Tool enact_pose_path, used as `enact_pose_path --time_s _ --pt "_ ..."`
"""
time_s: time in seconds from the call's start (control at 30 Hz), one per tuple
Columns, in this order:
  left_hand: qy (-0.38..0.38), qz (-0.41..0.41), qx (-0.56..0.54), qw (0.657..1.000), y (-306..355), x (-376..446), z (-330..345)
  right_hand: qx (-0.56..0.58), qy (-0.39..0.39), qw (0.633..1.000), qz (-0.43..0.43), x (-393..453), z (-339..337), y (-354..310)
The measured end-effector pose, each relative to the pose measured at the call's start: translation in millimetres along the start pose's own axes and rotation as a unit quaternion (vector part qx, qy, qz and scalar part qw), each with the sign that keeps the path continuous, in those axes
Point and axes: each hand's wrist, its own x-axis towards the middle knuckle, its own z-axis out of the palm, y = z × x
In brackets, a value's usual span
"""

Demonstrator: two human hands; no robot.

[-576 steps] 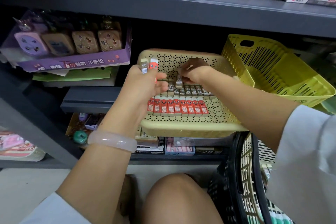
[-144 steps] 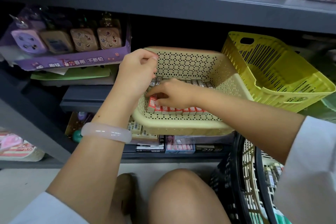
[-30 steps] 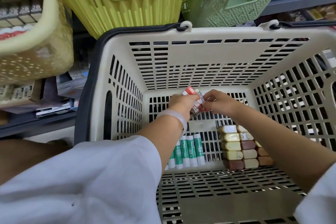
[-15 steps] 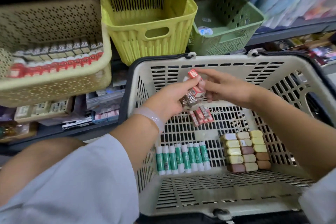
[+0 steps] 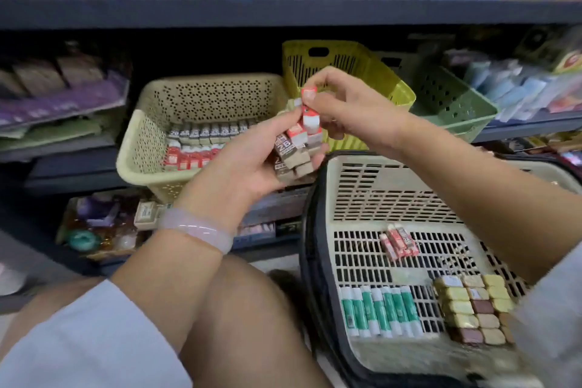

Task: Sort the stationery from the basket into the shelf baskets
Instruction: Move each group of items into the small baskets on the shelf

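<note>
**Erasers partly shelved, basket still stocked**

The dark shelf [image 5: 283, 6] carries three baskets along its front edge. The beige shelf basket [image 5: 138, 148], toward the left, already holds two tidy rows of small boxes [image 5: 201, 143], a grey-brown row behind a red one, with bare floor left toward its front. The yellow basket [image 5: 371, 72] beside it looks empty as far as can be seen, and the contents of the green basket [image 5: 453, 101], further right, cannot be made out.

Below the shelf's front edge, the shopping basket [image 5: 324, 230] sits by the person's knee. It still holds a row of green glue sticks [image 5: 378, 310], a block of yellow and brown erasers [image 5: 472, 309] at its right side, and three loose red boxes [image 5: 399, 242].

The left hand [image 5: 248, 167] is curled round a handful of boxes [image 5: 296, 151], red ones and brown ones marked 2B, held just in front of the beige basket's right wall. The right hand [image 5: 349, 110] pinches one red box [image 5: 309, 96] at the top of that handful.

Judged from this, the job is perhaps midway: one kind is largely shelved, while the glue sticks and the erasers wait untouched.
</note>
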Motion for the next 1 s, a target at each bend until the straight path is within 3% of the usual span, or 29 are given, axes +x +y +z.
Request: enact_pose_path --time_s 0.13,0.27,0.37,0.47,0.67,1.0 --pt "0.075 0.040 0.019 0.996 31.8 -8.4 -39.1 0.031 -0.021 0.999 -0.017 41.3 42.2 -14.6" --pt "0.156 0.087 0.013 0.984 62.9 -6.5 -83.6 0.105 0.018 0.993 0.048 79.5 71.7 -11.0" --pt "0.208 0.117 -0.009 0.971 78.5 -6.2 -118.8 0.035 0.061 0.988 0.135 103.6 88.4 0.3" --pt "0.239 0.141 -0.030 0.960 88.7 -5.7 -141.9 -0.067 -0.001 0.975 0.210 118.6 110.7 12.1" --pt "0.234 0.147 -0.029 0.961 93.7 -1.4 -154.8 -0.122 -0.100 0.945 0.288 136.6 152.3 17.7" --pt "0.218 0.141 0.009 0.966 92.6 -3.5 -154.1 -0.109 -0.087 0.952 0.273 132.3 163.9 22.5"
